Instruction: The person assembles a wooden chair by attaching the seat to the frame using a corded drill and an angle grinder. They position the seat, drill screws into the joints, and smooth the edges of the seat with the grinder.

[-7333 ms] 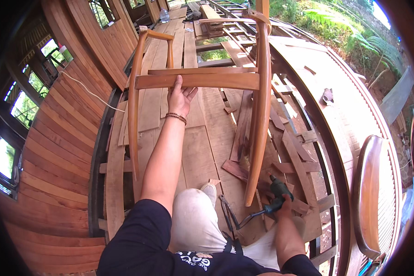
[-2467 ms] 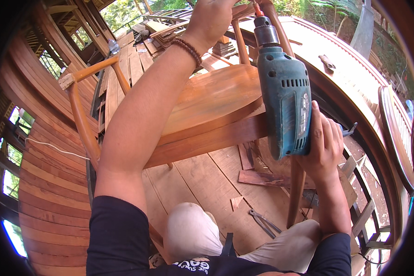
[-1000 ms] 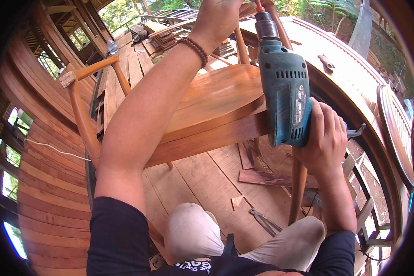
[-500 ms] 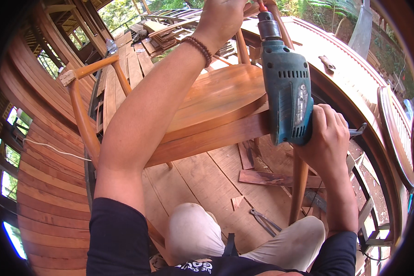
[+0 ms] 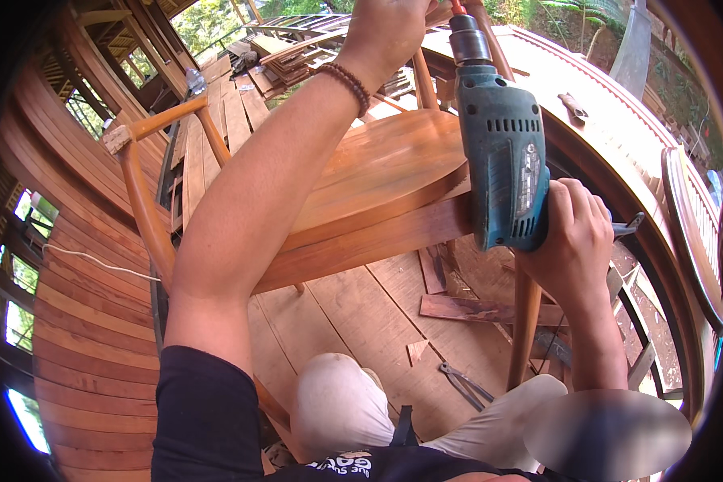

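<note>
Okay, right hand point(image 5: 574, 229) is clamped round the rear grip of the teal drill point(image 5: 502, 157), fingers wrapped, and the drill points up and away, over the right side of the wooden chair point(image 5: 386, 169), red bit point(image 5: 458, 7) reaching the top edge of view; left hand point(image 5: 387, 36) is just beside that bit, fingertips cut off, so from where I stand can't tell whether they're together or apart. Container-wise, one clear plastic item point(image 5: 194, 80), maybe a bottle, sits far back on the planks point(image 5: 237, 108), contents too small to read.
</note>
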A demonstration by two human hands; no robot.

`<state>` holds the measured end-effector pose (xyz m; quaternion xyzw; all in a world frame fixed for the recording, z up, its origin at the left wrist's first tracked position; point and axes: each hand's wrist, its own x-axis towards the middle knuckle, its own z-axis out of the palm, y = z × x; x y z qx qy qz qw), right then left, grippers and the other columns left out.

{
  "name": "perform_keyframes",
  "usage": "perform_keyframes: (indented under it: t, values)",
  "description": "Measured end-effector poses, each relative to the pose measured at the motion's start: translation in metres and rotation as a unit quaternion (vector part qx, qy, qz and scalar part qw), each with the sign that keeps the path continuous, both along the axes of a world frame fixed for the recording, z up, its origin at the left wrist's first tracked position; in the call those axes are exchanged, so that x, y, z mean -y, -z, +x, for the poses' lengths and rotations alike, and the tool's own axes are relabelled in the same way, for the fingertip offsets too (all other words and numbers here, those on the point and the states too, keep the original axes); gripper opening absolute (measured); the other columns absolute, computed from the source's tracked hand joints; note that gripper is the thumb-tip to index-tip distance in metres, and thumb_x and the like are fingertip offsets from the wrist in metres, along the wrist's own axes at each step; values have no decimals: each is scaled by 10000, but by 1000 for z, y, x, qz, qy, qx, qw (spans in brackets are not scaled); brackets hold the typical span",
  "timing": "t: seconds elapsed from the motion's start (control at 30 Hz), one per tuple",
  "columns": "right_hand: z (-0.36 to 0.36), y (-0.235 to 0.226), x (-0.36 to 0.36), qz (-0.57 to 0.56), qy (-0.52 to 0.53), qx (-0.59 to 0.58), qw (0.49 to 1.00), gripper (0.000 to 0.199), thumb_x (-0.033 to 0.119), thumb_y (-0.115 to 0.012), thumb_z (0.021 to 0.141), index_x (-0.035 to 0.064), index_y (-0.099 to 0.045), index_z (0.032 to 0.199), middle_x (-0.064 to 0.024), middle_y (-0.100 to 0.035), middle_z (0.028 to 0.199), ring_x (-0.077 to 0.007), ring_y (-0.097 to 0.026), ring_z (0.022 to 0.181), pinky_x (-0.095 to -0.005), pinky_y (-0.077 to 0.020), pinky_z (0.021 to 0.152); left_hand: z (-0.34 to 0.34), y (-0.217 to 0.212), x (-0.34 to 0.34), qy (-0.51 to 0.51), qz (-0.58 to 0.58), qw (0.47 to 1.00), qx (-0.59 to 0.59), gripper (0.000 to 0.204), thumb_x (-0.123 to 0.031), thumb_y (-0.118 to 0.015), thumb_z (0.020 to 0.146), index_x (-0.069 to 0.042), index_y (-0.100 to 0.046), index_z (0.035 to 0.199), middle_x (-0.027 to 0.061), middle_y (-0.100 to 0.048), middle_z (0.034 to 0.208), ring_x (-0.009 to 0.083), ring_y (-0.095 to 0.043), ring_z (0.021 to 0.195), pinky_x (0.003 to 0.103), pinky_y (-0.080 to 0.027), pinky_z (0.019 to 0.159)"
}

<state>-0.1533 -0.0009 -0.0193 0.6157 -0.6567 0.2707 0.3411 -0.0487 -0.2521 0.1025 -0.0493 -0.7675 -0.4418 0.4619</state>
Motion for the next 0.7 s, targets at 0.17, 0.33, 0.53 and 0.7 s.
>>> perform_keyframes:
  t: [0.17,0.33,0.53,0.7]
  values:
    - [-1,0,-1,0,-5,2,1000,451,179,-805,604,38,-561,956,-113,-596,924,-314,-610,831,-409,-481,742,-2,2,4,-30,-1,1000,-9,326,-176,-387,1066,35,-578,1226,75,-664,1085,123,-633,968,244,-519,869]
    - [-5,1,0,3,-5,4,1000,438,165,-796,605,39,-573,960,-118,-602,922,-315,-616,833,-407,-482,750,-2,3,2,-48,-5,999,-12,332,-176,-397,1064,37,-574,1246,70,-662,1079,120,-630,953,243,-515,855]
    - [-7,1,-1,14,-1,6,1000,446,171,-793,611,37,-586,982,-124,-606,926,-321,-619,834,-408,-485,758,0,1,-2,-59,-29,998,-6,326,-180,-396,1063,15,-602,1221,48,-671,1027,98,-621,896,234,-510,821]
    - [-4,-1,0,6,3,12,1000,451,180,-795,613,37,-586,987,-128,-608,931,-324,-621,841,-412,-486,758,6,-1,-14,-102,-14,994,23,321,-190,-393,1062,-9,-627,1188,14,-670,940,73,-594,815,220,-489,744]
